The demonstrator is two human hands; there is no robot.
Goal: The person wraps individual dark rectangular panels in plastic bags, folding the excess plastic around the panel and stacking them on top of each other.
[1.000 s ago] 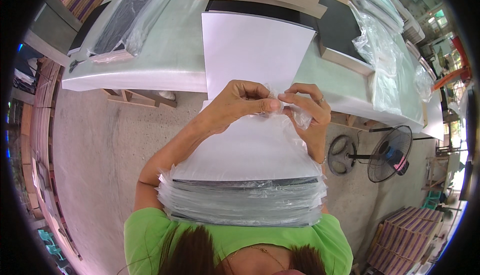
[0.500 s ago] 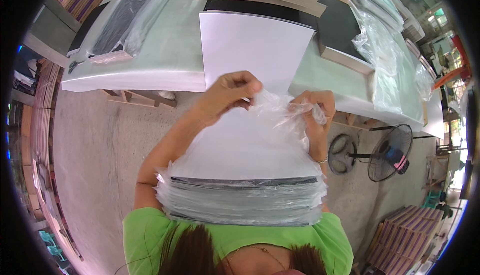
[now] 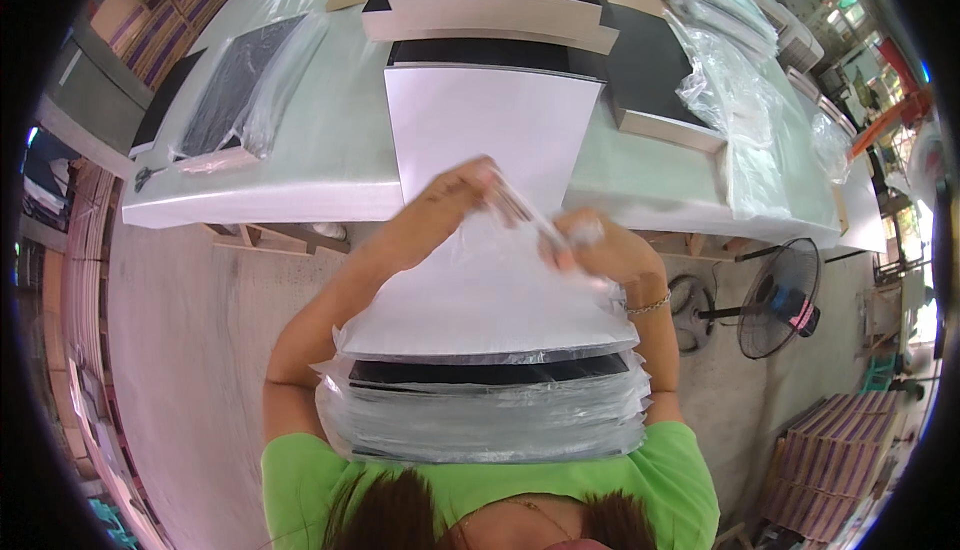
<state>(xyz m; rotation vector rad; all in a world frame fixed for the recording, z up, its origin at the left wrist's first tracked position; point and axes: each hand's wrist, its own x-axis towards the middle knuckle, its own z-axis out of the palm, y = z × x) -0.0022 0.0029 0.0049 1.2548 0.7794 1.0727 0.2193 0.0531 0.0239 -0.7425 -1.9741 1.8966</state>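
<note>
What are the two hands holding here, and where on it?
Both the left hand and right hand pinch the open end of a clear thin plastic bag.

Long pale green worktable [image 3: 320, 165], grey concrete floor [image 3: 190, 350], standing fan [image 3: 778, 298] at right, daylight from upper right.

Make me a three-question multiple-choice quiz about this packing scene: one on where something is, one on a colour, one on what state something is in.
1. Where does the pedestal fan stand?
A. on the table
B. on the floor at the person's right
C. behind the person

2. What colour is the person's shirt?
A. green
B. red
C. white

3. What are the hands doing?
A. resting flat on the table
B. both pinching a clear plastic bag
C. holding the fan

Answers: 1 B, it stands on the concrete floor below the table edge. 2 A, bright green shoulders show. 3 B, left hand and right hand grip the film above the bagged stack.
</note>
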